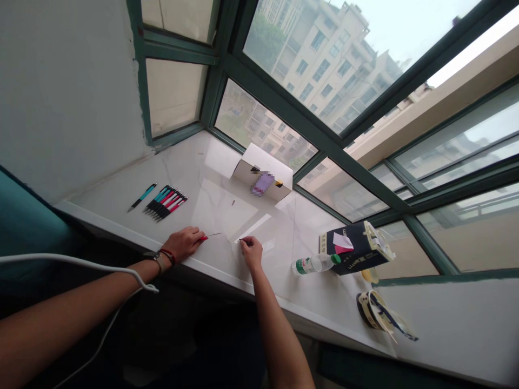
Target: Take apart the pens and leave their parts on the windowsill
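My left hand (pixel 186 243), wearing a watch and a red cord at the wrist, is closed on a red pen part (pixel 204 237). From it a thin, dark pen refill (pixel 214 234) sticks out to the right. A short way to the right, my right hand (pixel 252 252) pinches a small dark piece (pixel 240 240), too small to name surely. The two hands are apart, both over the front of the white marble-look sill. Beyond my left hand lies a row of several red, teal and black pens (pixel 167 203), with one teal pen (pixel 142 197) apart from them.
A white box (pixel 263 170) with a blurred purple item (pixel 263 184) stands by the window. To the right are a green-capped plastic bottle (pixel 314 265), a dark carton (pixel 354 248) and a paper bowl (pixel 368 310). A white cable (pixel 81 259) crosses the lower left.
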Tool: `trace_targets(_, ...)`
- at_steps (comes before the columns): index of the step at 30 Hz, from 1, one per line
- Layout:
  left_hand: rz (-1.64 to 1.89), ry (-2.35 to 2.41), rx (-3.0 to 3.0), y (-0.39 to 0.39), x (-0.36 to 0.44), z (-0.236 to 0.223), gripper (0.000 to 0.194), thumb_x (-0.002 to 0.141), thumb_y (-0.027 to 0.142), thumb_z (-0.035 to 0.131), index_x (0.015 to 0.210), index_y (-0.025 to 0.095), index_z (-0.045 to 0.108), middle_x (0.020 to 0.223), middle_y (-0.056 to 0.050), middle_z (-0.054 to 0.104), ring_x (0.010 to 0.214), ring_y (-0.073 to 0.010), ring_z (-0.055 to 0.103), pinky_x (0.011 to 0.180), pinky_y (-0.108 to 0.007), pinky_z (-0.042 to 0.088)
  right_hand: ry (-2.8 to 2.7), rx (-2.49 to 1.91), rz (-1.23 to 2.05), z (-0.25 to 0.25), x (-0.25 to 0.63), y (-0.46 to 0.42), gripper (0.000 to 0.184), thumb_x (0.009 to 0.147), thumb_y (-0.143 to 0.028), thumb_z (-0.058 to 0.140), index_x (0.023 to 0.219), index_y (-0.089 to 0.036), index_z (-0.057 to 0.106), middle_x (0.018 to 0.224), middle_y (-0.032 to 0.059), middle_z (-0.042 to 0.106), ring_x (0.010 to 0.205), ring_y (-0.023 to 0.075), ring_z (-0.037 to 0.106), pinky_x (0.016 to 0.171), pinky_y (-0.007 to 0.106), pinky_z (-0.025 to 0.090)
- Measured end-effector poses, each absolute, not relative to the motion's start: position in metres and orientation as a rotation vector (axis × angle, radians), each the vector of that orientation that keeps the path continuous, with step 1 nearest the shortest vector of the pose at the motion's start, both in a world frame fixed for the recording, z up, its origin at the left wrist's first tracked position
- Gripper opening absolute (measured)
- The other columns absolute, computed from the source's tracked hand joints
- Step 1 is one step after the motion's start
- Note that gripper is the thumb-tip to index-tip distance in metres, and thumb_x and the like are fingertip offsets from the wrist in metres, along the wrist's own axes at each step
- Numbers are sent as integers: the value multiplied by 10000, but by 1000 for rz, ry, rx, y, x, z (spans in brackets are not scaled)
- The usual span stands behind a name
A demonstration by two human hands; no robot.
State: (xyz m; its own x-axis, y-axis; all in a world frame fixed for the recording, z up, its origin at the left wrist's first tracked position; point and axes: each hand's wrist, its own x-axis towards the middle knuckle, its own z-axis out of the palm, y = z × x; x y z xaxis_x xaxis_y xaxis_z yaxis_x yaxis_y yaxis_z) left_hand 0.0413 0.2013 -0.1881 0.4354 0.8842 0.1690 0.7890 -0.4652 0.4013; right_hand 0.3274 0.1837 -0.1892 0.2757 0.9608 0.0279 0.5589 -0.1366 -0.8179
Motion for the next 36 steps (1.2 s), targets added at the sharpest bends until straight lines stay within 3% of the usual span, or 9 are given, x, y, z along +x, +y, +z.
trace_targets(10,483,1486,2396,203,45,-187,278,977,360,393,922,244,639,862,-50,634,869,-204,566,643,-293,389,-1518,-1733,621,-194,323,242,179,774,-296,629,894,-207,728,917,42,729,826,178,677,835,299,526)
trace_targets(15,461,1492,2407,204,46,-184,260,977,347,402,877,243,619,853,-46,630,871,-209,562,626,-303,375,-1818,-1620,852,-188,311,267,139,794,-265,664,893,-242,760,924,19,734,834,181,660,819,303,513)
trace_targets(19,468,1493,2409,204,46,-184,253,975,348,408,869,243,613,855,-45,631,884,-209,562,636,-305,383,-2049,-1601,754,-182,299,275,121,788,-210,705,883,-242,773,974,41,707,930,198,620,895,325,465)
trace_targets(26,473,1481,2392,205,46,-184,267,973,348,397,872,242,620,862,-57,638,887,-222,567,630,-306,398,-2018,-1632,685,-176,300,262,286,768,-193,730,1054,-213,744,1023,67,646,931,202,599,909,334,458)
trace_targets(36,477,1491,2375,203,47,-183,290,977,356,384,888,243,636,865,-62,633,879,-219,569,647,-301,411,-1907,-1674,637,-171,303,244,346,752,-182,719,1097,-203,712,1004,65,639,857,191,608,863,339,491)
